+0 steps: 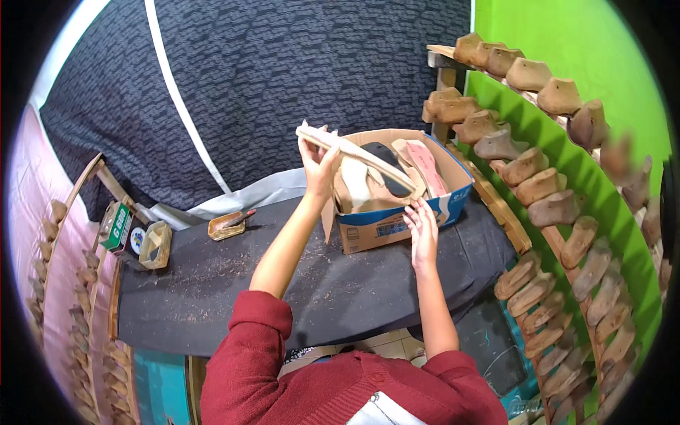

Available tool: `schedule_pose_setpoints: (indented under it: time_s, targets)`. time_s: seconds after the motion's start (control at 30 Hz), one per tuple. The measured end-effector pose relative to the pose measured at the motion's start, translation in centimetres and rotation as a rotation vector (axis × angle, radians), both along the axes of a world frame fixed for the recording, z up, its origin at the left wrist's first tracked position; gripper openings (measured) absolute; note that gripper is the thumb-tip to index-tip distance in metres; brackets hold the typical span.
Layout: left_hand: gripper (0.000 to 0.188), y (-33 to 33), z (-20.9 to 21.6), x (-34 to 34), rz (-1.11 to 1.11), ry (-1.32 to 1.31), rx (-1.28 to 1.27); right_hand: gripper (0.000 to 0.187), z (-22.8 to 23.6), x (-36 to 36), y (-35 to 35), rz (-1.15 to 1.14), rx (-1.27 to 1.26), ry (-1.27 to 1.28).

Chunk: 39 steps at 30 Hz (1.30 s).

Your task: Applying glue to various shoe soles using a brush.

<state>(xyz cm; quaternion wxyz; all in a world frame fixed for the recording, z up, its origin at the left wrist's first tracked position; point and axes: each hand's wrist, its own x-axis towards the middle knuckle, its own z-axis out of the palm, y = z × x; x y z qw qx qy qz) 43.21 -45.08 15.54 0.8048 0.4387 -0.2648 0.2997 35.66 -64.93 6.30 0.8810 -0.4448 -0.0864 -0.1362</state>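
My left hand [320,170] is closed around the upper end of a pale, curved shoe sole [365,157], seen nearly edge-on and tilted down to the right. At its lower end is my right hand [423,232], fingers stretched out and the fingertips at the sole's tip. Just under the sole stands an open cardboard box [360,237] with blue printed sides. Inside it lie several shoe soles, among them a pink one [426,166], a black one [383,157] and a cream-white one [355,180]. The held sole hides part of them.
A dark cloth covers the curved table [319,304], with brown crumbs scattered on it. A small tray with a tool [228,225], a green-white can [119,228] and a clear container [154,246] stand left. Racks of wooden shoe lasts [542,188] rise at right, more at left.
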Motion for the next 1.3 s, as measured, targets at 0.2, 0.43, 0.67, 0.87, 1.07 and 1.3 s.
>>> schedule_pose_setpoints:
  time_s: [0.2, 0.43, 0.67, 0.87, 1.07, 1.3]
  targets:
    - [0.088, 3.9, -2.8, -6.8, 0.02, -0.015, 0.142, 0.044, 0.1, -2.1, 1.8, 0.245, 0.182, 0.078]
    - [0.101, 9.8, -4.5, -13.1, 0.136, 0.062, 0.213, 0.045, 0.7, -4.7, 4.8, 0.448, 0.103, 0.074]
    - [0.096, 18.2, -7.4, -18.2, -0.034, 0.189, 0.077, 0.043, -1.9, -7.3, 11.0, 0.676, -0.104, 0.184]
    - [0.073, 24.2, -12.9, -21.6, -0.078, 0.289, -0.349, 0.042, -5.1, -8.9, 17.9, 0.839, -0.295, 0.39]
    - [0.078, 31.9, -15.9, -23.7, 0.009, 0.404, -0.634, 0.042, -5.1, -10.2, 24.1, 0.913, -0.455, 0.386]
    - [0.076, 36.8, -17.1, -22.3, -0.13, 0.451, -0.783, 0.041, -4.9, -5.0, 30.5, 0.772, -0.231, 0.453]
